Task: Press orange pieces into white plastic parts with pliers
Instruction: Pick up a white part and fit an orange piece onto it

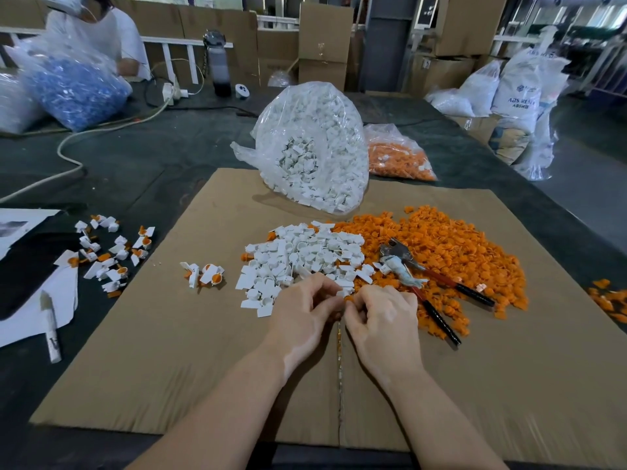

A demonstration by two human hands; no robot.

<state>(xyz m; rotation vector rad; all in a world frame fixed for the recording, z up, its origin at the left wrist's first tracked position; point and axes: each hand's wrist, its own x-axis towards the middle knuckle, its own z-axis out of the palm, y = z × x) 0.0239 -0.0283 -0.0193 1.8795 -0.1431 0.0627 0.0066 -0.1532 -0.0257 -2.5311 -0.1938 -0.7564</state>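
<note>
On cardboard sheet [169,351], left hand [300,312] & right hand [381,315] pinch small white part [343,293] w/ orange piece [349,299]; likely light, stiff; pliers [420,279] lie unheld.

Orange pieces [441,245], white plastic parts [298,256]

A factory assembly floor. Stacked cardboard boxes [324,45] and resin sacks [517,96] line the walls. Bulk bags of plastic parts [315,147] cover the dark worktop [135,154].

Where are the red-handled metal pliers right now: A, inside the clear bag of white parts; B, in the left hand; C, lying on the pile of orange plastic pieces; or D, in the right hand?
C: the red-handled metal pliers lie unheld on the pile of orange plastic pieces.
</note>
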